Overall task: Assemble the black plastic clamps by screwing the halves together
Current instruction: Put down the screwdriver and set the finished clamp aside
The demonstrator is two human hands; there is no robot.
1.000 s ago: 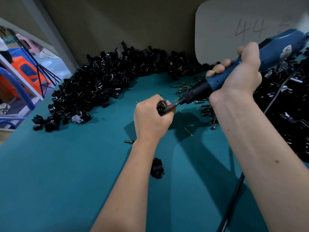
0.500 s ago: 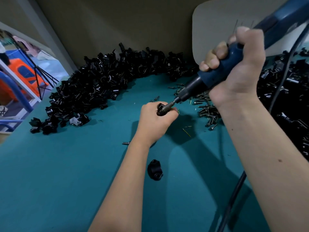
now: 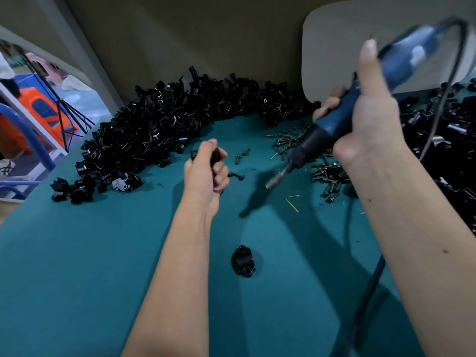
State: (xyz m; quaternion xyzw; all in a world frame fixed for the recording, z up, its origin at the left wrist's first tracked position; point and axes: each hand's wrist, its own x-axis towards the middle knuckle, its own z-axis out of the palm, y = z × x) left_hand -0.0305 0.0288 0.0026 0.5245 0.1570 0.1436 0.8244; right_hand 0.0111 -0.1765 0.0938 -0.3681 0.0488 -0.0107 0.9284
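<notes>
Nearest, alone on the teal bench (image 3: 77, 279): one black clamp (image 3: 243, 261), lying flat between the two forearms, touching neither. To its right, the dark power cord (image 3: 371, 282), trailing down over the bench toward the lower edge.

Farther in, the left hand (image 3: 206, 171), grip curled tight around a small black clamp piece (image 3: 215, 155), only a sliver of it showing between thumb and fingers. Just beside that hand, a few loose screws (image 3: 238, 176) on the bench surface.

To the right and raised, the right hand (image 3: 368, 124), grip clamped on the blue electric screwdriver (image 3: 342, 117), thumb pointing up along its body. Tool tilted, bit tip (image 3: 270, 185) aimed down and left, hanging in the air clear of the left hand, apart from the held piece. Upper end of the tool blurred.

Under and behind the tool, a scatter of dark screws (image 3: 327, 176).

Farther back, a big heap of black clamp halves (image 3: 159, 124) running along the wall and down the left side, with a second dark heap (image 3: 453, 150) on the far right. Behind the right hand, a pale board (image 3: 334, 47) leaning at the wall.
</notes>
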